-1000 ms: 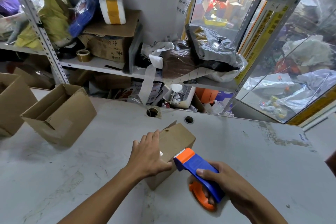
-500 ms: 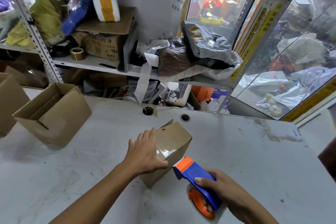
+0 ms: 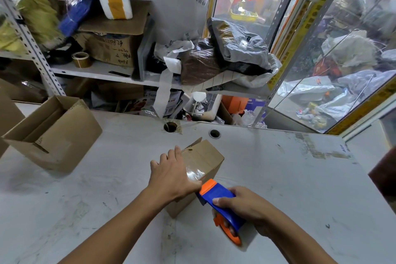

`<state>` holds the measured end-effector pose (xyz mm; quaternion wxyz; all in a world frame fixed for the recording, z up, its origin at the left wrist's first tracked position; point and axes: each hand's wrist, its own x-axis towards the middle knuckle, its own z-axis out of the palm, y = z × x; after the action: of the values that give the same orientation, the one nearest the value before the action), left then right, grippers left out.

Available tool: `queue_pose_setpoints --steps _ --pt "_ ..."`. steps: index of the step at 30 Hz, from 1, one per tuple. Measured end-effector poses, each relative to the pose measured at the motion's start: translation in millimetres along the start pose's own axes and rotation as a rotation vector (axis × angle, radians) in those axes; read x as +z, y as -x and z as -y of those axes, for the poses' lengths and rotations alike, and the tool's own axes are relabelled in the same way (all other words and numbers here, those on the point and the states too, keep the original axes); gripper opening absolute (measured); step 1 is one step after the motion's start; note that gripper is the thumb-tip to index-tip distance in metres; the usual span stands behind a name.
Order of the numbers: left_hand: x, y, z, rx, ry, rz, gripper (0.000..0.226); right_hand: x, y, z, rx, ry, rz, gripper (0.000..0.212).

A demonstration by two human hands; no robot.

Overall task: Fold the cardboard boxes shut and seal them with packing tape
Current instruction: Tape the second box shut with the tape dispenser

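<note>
A small brown cardboard box (image 3: 203, 162) lies in the middle of the white table, its flaps folded down and a strip of clear glossy tape across its top. My left hand (image 3: 171, 172) presses flat on the box's near left side, fingers spread. My right hand (image 3: 243, 204) grips a blue and orange tape dispenser (image 3: 218, 201) whose orange nose sits at the near right edge of the box. One flap corner sticks up at the box's far end.
An open cardboard box (image 3: 53, 133) stands at the left of the table (image 3: 278, 188), with another box's edge (image 3: 8, 118) beyond it. Two cable holes (image 3: 170, 126) lie near the far edge. Cluttered metal shelves (image 3: 120, 75) and a glass partition (image 3: 342, 60) rise behind.
The tape dispenser has drawn back along the box top toward me, leaving clear tape on it. My left hand slid a little nearer along the box.
</note>
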<state>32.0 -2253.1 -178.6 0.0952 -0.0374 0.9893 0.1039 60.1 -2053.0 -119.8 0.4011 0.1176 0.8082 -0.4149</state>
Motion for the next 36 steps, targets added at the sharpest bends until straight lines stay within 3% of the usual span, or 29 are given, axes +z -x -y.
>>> queue_pose_setpoints --steps 2,4,6,8,14,19,22,24,26,28,31,36 --pt "1 1 0 0.018 0.004 -0.024 0.130 6 -12 0 0.090 0.114 -0.018 0.036" --pt "3 2 1 0.028 -0.002 -0.050 0.128 20 -15 -6 0.189 0.315 0.030 0.023" --pt "4 9 2 0.022 0.013 -0.028 0.126 40 -21 -23 0.234 0.430 0.063 0.032" --pt "-1 6 -1 -0.001 -0.013 -0.039 0.126 47 -34 -25 0.223 0.321 0.026 0.046" --pt "-3 1 -20 0.106 -0.116 -0.042 0.117 31 -32 5 0.153 0.073 0.021 0.030" --pt "-2 -1 -19 0.073 -0.055 0.039 0.117 0 3 -7 0.028 0.134 -0.015 0.023" --pt "-21 -6 -13 0.092 0.173 0.059 0.112 -37 37 -6 -0.118 0.124 -0.053 0.018" --pt "-46 -12 -8 0.114 0.536 0.109 0.083 -56 59 6 -0.228 0.044 -0.060 0.021" --pt "-67 -19 -3 0.148 0.979 0.421 0.061 -65 67 20 -0.322 -0.019 -0.026 0.025" --pt "-78 -24 2 0.163 1.219 0.674 0.054 -63 64 35 -0.392 -0.001 -0.009 0.027" --pt "-84 -36 14 0.141 1.309 0.669 0.032 -54 49 49 -0.466 -0.007 -0.010 0.041" --pt "-86 -47 29 0.132 1.341 0.646 0.012 -45 32 59 -0.512 -0.044 0.022 0.040"
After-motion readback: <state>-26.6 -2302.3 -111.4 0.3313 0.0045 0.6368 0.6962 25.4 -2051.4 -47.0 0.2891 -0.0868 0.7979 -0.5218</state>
